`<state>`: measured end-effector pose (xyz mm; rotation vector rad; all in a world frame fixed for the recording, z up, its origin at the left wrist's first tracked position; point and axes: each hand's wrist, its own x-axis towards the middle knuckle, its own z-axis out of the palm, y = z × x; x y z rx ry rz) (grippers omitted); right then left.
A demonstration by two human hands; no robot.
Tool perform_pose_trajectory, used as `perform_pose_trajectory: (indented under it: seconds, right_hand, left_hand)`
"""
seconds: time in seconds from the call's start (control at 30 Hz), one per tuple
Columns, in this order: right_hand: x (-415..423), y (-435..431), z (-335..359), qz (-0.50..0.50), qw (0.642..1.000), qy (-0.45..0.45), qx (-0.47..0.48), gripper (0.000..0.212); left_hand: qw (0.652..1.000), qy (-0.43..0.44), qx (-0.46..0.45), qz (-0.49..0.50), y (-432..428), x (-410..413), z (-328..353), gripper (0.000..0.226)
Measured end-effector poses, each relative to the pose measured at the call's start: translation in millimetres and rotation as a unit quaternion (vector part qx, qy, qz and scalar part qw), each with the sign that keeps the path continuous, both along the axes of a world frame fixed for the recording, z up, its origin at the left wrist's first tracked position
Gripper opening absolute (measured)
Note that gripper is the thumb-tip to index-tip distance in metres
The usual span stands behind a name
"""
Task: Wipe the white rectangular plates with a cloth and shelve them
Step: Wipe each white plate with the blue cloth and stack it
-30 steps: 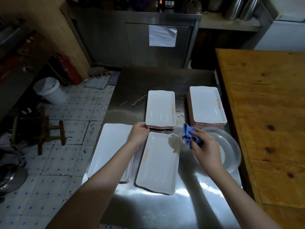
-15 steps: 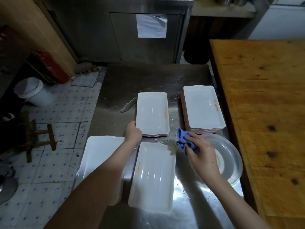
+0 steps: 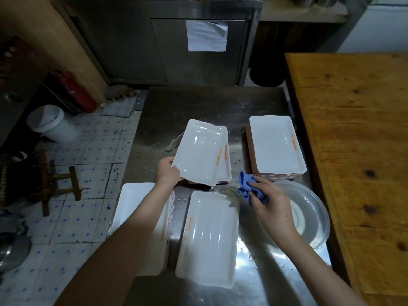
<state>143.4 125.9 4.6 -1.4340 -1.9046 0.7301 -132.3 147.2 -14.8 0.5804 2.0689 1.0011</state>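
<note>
White plate [image 3: 198, 151] tilts, corner in left fingers [image 3: 169, 165]; right fingers [image 3: 263, 184] clutch cloth [image 3: 245, 187].

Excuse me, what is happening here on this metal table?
A person is handling white rectangular plates at a steel table. The left hand grips one plate, tilted above the middle stack. The right hand holds a blue cloth beside a clear bowl. A second stack stands at the right; a single plate lies in front.
</note>
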Motion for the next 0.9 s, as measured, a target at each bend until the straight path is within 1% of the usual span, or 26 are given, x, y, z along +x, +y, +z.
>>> perform_pose_trajectory:
  seconds: [0.17, 0.33, 0.43, 0.53, 0.67, 0.7, 0.83, 0.9]
  right_hand:
    - [4.2, -4.1, 13.1, -0.014, 1.0, 0.014, 0.014, 0.028]
    - [15.0, -11.6, 31.9, -0.031, 0.999, 0.024, 0.027, 0.026]
    - [23.5, -19.7, 42.6, -0.051, 0.997, 0.037, 0.045, 0.027]
    - [35.5, -29.4, 50.0, -0.063, 0.994, 0.044, 0.072, 0.028]
    - [50.4, -44.0, 54.8, -0.079, 0.993, 0.046, 0.073, 0.03]
    - [52.5, -47.8, 55.8, -0.079, 0.993, 0.047, 0.076, 0.03]
    - [56.0, -60.1, 58.7, -0.07, 0.993, 0.046, 0.084, 0.031]
    - [55.1, -65.1, 60.7, -0.066, 0.993, 0.044, 0.088, 0.031]
  left_hand:
    - [0.997, -0.061, 0.051, 0.012, -11.8, 8.6, 18.2, 0.03]
    - [0.99, -0.106, 0.093, -0.022, -32.4, 23.3, 44.1, 0.024]
    - [0.984, -0.132, 0.113, -0.049, -49.3, 31.6, 56.3, 0.027]
    - [0.98, -0.134, 0.127, -0.077, -65.8, 39.5, 62.9, 0.025]
    - [0.974, -0.138, 0.148, -0.106, -85.1, 50.1, 70.1, 0.032]
    - [0.975, -0.129, 0.148, -0.108, -88.3, 52.1, 72.1, 0.031]
    - [0.98, -0.1, 0.138, -0.1, -97.4, 57.7, 76.4, 0.015]
    - [0.979, -0.089, 0.143, -0.112, -101.1, 62.6, 81.4, 0.019]
